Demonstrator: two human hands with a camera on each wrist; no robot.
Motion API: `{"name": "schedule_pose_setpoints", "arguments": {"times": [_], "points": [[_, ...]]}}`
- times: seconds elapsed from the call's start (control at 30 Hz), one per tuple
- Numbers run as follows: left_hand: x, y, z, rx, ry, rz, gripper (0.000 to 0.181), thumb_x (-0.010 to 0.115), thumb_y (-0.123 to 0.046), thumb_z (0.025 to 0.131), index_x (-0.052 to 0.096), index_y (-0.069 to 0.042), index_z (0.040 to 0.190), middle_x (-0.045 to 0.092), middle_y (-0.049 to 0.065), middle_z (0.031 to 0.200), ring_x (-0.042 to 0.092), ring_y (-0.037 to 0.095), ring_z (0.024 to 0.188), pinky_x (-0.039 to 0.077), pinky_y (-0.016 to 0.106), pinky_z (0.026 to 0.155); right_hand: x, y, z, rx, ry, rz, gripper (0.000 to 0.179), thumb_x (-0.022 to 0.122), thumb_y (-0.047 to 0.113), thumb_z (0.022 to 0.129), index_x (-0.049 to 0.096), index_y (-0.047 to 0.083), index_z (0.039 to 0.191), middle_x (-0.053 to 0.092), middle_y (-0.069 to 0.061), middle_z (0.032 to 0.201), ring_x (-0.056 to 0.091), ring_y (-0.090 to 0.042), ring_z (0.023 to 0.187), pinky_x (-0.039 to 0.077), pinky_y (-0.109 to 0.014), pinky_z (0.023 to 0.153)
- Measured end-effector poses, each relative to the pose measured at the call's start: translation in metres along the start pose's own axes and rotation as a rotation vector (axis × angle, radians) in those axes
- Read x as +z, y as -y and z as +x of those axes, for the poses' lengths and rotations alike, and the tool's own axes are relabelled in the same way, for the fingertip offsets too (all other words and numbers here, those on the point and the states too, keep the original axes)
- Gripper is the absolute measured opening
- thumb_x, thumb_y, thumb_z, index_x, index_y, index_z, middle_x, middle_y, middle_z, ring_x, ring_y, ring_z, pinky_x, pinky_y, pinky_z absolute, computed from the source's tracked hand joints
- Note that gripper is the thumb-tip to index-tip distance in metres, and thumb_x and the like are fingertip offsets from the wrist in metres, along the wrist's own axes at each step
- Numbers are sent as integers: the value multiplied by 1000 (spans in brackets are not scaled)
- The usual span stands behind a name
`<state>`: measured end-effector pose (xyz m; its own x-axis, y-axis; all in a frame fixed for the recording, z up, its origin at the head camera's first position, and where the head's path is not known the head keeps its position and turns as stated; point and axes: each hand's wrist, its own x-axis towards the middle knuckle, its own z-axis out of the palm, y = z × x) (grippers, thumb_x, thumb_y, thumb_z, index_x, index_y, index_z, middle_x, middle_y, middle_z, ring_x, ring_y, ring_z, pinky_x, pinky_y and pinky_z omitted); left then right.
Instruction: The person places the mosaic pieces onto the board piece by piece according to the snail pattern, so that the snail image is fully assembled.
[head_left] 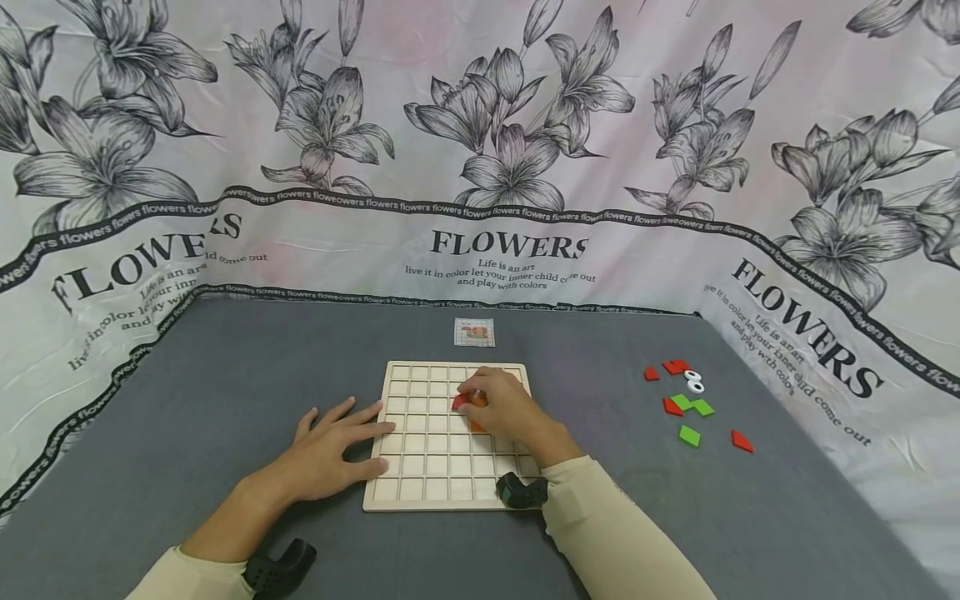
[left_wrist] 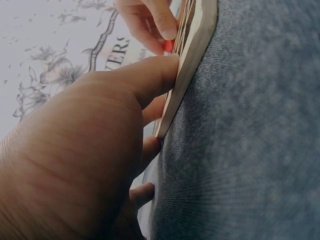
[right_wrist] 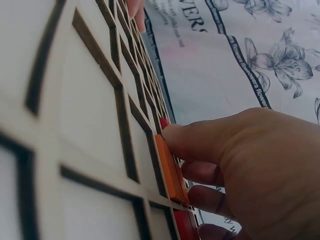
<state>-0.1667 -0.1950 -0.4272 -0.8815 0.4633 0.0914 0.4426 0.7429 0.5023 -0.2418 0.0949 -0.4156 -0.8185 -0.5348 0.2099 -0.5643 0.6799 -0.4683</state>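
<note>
A wooden grid board with square cells lies flat in front of me. Spread fingers of my left hand rest along its left edge, the thumb and some fingertips touching the wood. Over the board's upper middle, my right hand pinches a small red tile between thumb and fingers; those fingers hide part of it. An orange tile sits in the grid under that hand, with another red tile beside it in the right wrist view.
Loose red tiles, green tiles and white rings lie on the grey cloth to the right. A small picture card lies behind the board. Flower-printed fabric hangs around the table.
</note>
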Motion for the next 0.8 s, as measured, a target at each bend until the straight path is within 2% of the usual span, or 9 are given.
{"name": "schedule_pose_setpoints", "arguments": {"times": [0.33,0.5,0.8], "points": [[0,0,-1,-1,-1,-3,58,61,-57,89,58,-24,137,37,5,151,17,44,140,-2,73,100,0,-2,0,-48,6,-19,25,71,17,90,72,6,112,61,-6,111,59,-24,99,51,-33,80],[1,-1,-1,-2,0,-10,58,61,-57,89,58,-24,137,37,6,151,16,43,140,-3,72,100,1,-2,-2,-68,-7,-5,23,71,14,90,72,5,110,62,-6,108,59,-22,96,51,-33,77],[0,-2,-1,-2,8,-18,58,61,-56,89,58,-24,138,36,6,152,16,43,140,-3,72,100,-1,0,-3,-70,-3,16,22,68,12,90,72,7,111,64,-4,109,58,-22,98,49,-34,76]]}}
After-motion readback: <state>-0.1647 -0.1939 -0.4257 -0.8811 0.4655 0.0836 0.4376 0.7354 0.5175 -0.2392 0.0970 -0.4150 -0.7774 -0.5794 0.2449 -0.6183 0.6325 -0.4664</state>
